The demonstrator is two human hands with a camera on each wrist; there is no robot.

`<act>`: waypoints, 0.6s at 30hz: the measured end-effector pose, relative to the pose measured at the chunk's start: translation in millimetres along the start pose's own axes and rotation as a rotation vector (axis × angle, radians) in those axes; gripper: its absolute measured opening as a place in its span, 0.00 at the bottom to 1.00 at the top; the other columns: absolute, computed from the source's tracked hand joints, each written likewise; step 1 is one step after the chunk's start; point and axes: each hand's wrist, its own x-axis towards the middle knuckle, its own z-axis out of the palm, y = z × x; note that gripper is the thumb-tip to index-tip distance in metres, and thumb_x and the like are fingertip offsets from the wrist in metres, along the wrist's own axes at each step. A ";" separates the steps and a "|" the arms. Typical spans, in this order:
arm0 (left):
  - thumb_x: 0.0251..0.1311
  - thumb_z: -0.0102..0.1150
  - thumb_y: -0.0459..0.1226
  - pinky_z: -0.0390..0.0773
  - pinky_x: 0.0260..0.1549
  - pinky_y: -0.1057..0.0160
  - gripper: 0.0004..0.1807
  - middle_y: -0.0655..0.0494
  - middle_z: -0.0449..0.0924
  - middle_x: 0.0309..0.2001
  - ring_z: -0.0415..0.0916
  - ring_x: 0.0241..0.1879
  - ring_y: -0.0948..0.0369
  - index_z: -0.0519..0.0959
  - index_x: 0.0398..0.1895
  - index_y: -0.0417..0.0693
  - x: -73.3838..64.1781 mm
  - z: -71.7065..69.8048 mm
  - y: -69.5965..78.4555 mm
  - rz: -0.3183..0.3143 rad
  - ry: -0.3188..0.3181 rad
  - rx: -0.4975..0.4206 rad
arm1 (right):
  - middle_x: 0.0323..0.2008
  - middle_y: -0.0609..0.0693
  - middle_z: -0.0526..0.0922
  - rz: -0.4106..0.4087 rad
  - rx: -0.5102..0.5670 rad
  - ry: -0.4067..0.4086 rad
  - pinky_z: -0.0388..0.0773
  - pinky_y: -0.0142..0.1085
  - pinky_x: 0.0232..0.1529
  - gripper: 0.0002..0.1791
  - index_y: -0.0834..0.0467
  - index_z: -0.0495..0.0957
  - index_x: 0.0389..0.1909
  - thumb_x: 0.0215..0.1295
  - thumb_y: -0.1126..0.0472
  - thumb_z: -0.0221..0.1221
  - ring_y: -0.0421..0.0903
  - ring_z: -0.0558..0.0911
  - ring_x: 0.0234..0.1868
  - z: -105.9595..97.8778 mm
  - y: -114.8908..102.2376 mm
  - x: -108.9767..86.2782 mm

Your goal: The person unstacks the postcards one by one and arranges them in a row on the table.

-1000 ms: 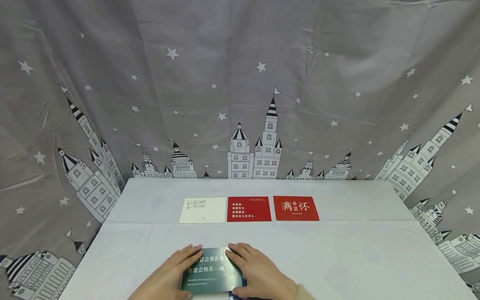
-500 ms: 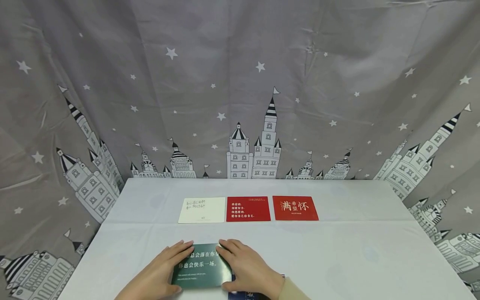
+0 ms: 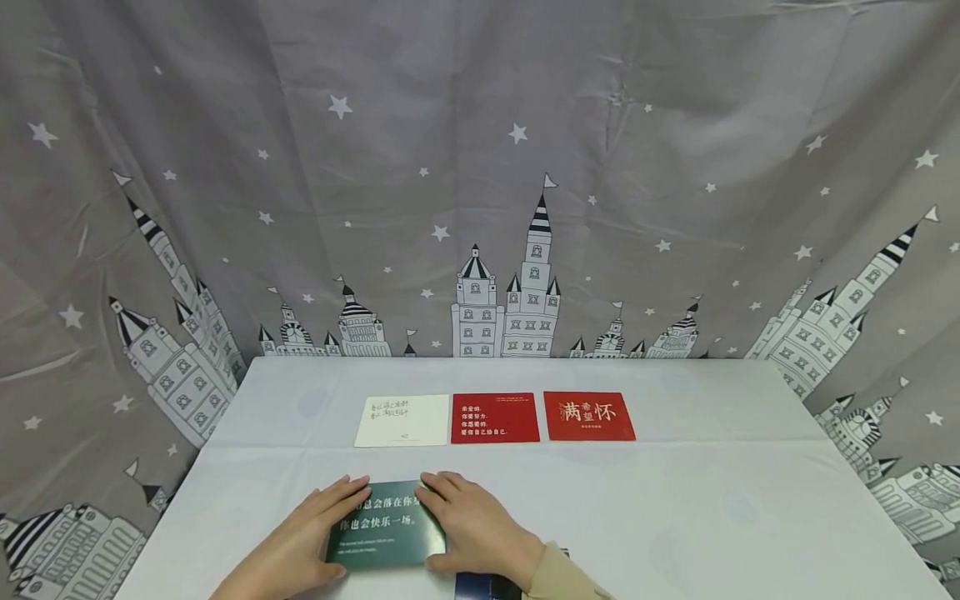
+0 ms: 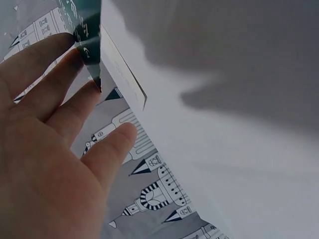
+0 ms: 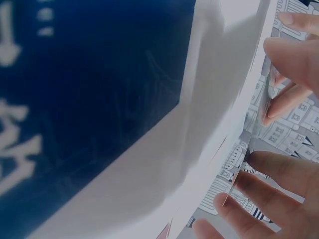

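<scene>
Both hands hold one green card (image 3: 386, 537) with white lettering, over the near middle of the table in the head view. My left hand (image 3: 300, 533) grips its left side, fingers at the far corner and thumb at the near one. On the opposite side, my right hand (image 3: 480, 529) grips it the same way. The left wrist view shows the green card (image 4: 82, 32) edge-on at the fingertips, raised off the white surface. Below my right wrist lies a dark blue card (image 3: 483, 587) with white characters, partly hidden by the arm; it looms large as the blue card (image 5: 104, 94) in the right wrist view.
Toward the back of the white-covered table (image 3: 720, 500), a cream card (image 3: 402, 421), a red card (image 3: 496, 418) and another red card (image 3: 590, 416) lie in a row. A grey curtain (image 3: 390, 150) with castles and stars hangs behind.
Both hands have moved left and slightly away from the near edge, carrying the green card. The dark blue card shows beside it below the right wrist. The back row stays put.
</scene>
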 end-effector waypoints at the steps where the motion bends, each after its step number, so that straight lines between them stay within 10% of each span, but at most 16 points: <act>1: 0.28 0.78 0.36 0.53 0.59 0.32 0.50 0.42 0.63 0.67 0.56 0.66 0.38 0.69 0.64 0.36 -0.2 -0.6 -0.7 -0.003 0.001 0.003 | 0.65 0.51 0.69 -0.002 -0.005 0.003 0.65 0.32 0.62 0.42 0.58 0.69 0.66 0.52 0.40 0.65 0.46 0.68 0.63 0.2 -0.6 1.5; 18: 0.25 0.78 0.32 0.55 0.58 0.31 0.49 0.40 0.64 0.66 0.57 0.65 0.36 0.71 0.62 0.34 -0.6 -8.4 -19.5 -0.013 0.035 0.036 | 0.65 0.49 0.68 0.012 -0.035 -0.034 0.63 0.31 0.63 0.43 0.57 0.68 0.66 0.52 0.38 0.65 0.46 0.68 0.63 6.3 -8.4 28.0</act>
